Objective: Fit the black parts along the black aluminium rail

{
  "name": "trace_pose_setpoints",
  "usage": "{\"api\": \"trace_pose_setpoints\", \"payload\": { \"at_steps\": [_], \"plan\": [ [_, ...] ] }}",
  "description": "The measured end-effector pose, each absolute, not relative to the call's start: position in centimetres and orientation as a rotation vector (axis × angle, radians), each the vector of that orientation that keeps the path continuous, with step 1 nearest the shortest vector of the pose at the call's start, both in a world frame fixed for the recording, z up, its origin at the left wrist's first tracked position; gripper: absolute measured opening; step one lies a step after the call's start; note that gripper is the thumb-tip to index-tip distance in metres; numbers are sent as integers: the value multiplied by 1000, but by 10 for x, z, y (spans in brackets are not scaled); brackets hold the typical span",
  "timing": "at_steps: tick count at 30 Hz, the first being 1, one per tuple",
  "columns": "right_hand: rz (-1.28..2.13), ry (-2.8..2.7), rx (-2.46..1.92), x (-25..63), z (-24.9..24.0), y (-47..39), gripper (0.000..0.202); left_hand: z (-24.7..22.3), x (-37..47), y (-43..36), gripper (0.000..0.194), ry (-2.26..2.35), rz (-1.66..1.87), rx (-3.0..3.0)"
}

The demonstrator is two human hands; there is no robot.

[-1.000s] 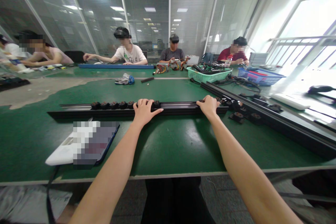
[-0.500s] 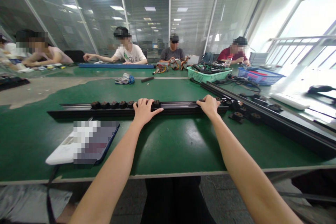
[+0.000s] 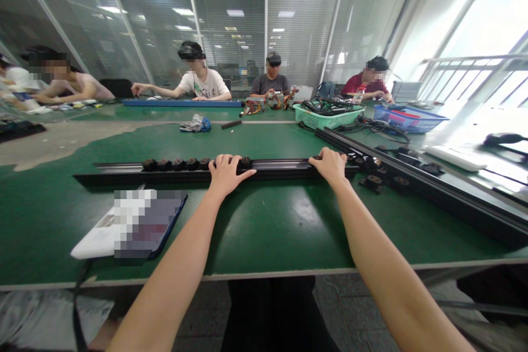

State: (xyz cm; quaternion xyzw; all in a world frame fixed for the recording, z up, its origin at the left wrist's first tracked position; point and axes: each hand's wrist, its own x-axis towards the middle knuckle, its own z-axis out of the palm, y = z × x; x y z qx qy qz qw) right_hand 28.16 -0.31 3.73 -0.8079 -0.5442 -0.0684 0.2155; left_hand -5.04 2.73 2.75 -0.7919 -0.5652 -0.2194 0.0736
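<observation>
A long black track rail [image 3: 284,173] lies crosswise on the table, with several small black blocks [image 3: 177,164] that look like sockets lined up in its slot on the left. My left hand [image 3: 225,175] is over the row, its fingers curled over the blocks and its thumb along the rail's front. Further right, my right hand [image 3: 331,166] is closed over the rail near its right end. A dark block shows partly under its fingertips; the hand hides the rest. Between the hands the bare slot of the rail shows.
A second black rail [image 3: 445,192] slants away at right, with loose blocks [image 3: 372,183] beside it. A phone [image 3: 169,220] and a white device [image 3: 93,239] lie front left. Further back are a green basket [image 3: 330,119], a blue basket [image 3: 429,125] and a cloth [image 3: 195,124]. Several people sit opposite.
Both hands stay at the same spots on the rail. Only a very slight shift of the view is seen.
</observation>
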Motion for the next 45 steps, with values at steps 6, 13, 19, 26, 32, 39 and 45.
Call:
{"api": "trace_pose_setpoints", "payload": {
  "at_steps": [6, 13, 19, 26, 32, 39, 45],
  "plan": [
    [-162, -1471, -2259, 282, 39, -5, 30, 27, -50, 27, 70, -1686, -665, -2374],
    [-162, -1422, -2268, 282, 37, -5, 31, 27, -51, 27, 69, -1675, -662, -2372],
    [-170, -1411, -2282, 281, 37, -4, 32, 27, -51, 27, 69, -1686, -656, -2372],
    [-178, -1390, -2300, 281, 37, -4, 32, 28, -50, 26, 68, -1698, -659, -2372],
    [-185, -1360, -2320, 282, 37, -4, 33, 28, -50, 27, 69, -1685, -662, -2378],
    [-207, -1360, -2314, 281, 36, -5, 32, 27, -50, 27, 68, -1696, -662, -2375],
    [-254, -1370, -2310, 282, 35, -4, 32, 27, -50, 27, 69, -1698, -658, -2379]
  ]
}}
